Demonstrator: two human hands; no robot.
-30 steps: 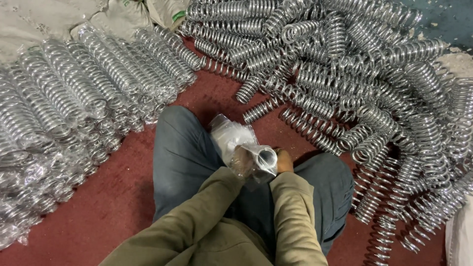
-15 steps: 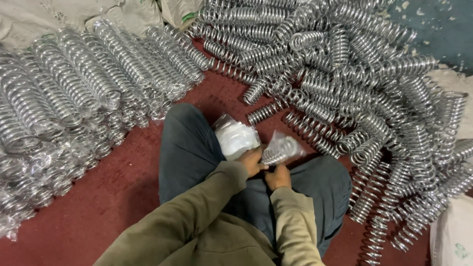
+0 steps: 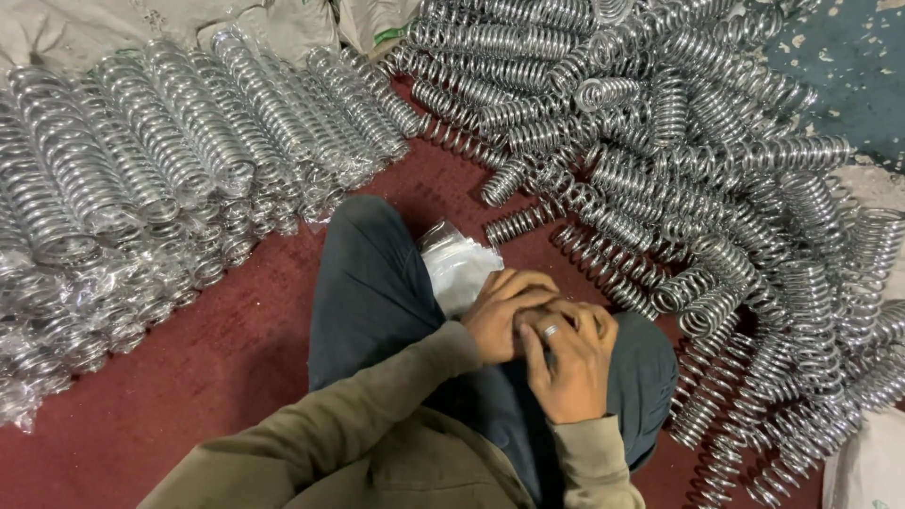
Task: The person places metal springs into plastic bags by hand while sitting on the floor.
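My left hand (image 3: 500, 316) and my right hand (image 3: 570, 368) are pressed together over my lap, fingers curled and overlapping. A ring shows on one right finger. The clear plastic bag they gripped a moment ago is hidden between the palms. A small stack of clear plastic bags (image 3: 457, 264) lies on my left knee, touching the left hand. Bare silver coil springs (image 3: 660, 179) are heaped to the right and ahead. Springs wrapped in clear plastic (image 3: 160, 170) lie in rows on the left.
I sit on a dark red floor (image 3: 217, 358) with my legs in dark trousers (image 3: 368, 292). Pale sacks (image 3: 283, 24) lie at the back and one sack (image 3: 867, 471) at the lower right. Loose springs crowd my right knee.
The clear bag that stood up between my fingers has dropped out of sight as both hands closed over each other. The view has shifted slightly.
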